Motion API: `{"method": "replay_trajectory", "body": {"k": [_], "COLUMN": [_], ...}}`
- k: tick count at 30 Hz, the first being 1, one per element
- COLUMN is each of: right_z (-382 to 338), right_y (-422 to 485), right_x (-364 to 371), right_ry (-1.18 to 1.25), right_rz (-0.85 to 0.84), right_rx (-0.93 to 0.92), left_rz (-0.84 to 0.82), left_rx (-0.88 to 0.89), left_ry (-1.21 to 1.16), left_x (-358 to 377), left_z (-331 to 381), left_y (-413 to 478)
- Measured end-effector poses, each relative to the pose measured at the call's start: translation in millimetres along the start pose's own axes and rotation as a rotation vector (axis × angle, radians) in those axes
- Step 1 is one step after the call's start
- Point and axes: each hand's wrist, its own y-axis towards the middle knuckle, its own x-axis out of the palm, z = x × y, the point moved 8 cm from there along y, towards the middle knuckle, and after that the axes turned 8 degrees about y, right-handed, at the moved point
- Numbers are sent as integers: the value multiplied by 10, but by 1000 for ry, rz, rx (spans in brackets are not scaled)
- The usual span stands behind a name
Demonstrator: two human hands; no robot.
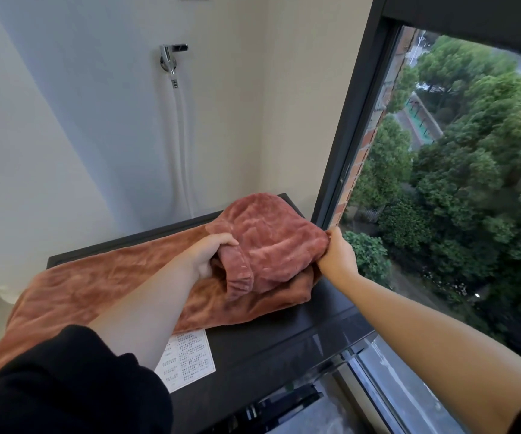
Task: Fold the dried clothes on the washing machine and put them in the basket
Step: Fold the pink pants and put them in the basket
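Head view recorded the pink fleece garment [271, 242] bunched at the far right of the washing machine top [284, 333], lying over an orange-brown fleece cloth [96, 286] spread across the lid. My left hand [209, 255] gripped its left fold, fingers curled round the fabric. My right hand [337, 252] pinched its right edge. A printed label [187, 358] sat on the lid's near part.

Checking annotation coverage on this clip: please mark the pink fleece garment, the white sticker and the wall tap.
pink fleece garment [271, 242]: head view, middle of its upper surface.
white sticker [190, 358]: head view, printed face.
wall tap [167, 57]: head view, chrome body.
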Motion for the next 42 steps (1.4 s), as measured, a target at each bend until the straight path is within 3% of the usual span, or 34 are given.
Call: {"method": "replay_trajectory", "body": {"k": [3,5,9,12,14,16,18,20,22,25,26,28,33,36,42], "right_z": [-46,60,483,445,431,478,520,562,542,441,386,318,159,-8,-324], "right_y": [-19,9,161,115,75,117,194,224,227,187,150,120,385,541,668], "right_x": [25,74,62,16,-5,4,42,77,123,378,444,495,115,-301,-771], "right_ry": [-21,-65,113,0,-36,47,163,335,477,517,513,435,58,-156,-381], "right_rz": [-49,-122,-149,-257,-329,-343,-321,-253,-207,-424,-502,-576,-339,-145,187], "right_rx": [-108,-49,275,199,190,283,410,543,620,679,696,701,503,387,281], "left_rz": [-41,-95,-129,-81,138,424,658,753,688,336,206,114,60,3,303], "left_rx": [67,109,129,10,7,120,368,649,730,428,306,203,258,385,731], "left_ry": [-109,-150,-148,0,319,525,684,901,1154,1470,1483,1474,1326,1241,1486], "left_x": [56,173,429,390,153,-92,-166,-21,164,360,407,466,648,790,541], "left_z": [92,153,172,-42,-98,-45,186,448,533,143,-30,-220,-61,79,201], "left_y": [16,23,11,63,67,62,-86,-242,-189,158,253,341,414,396,82]}}
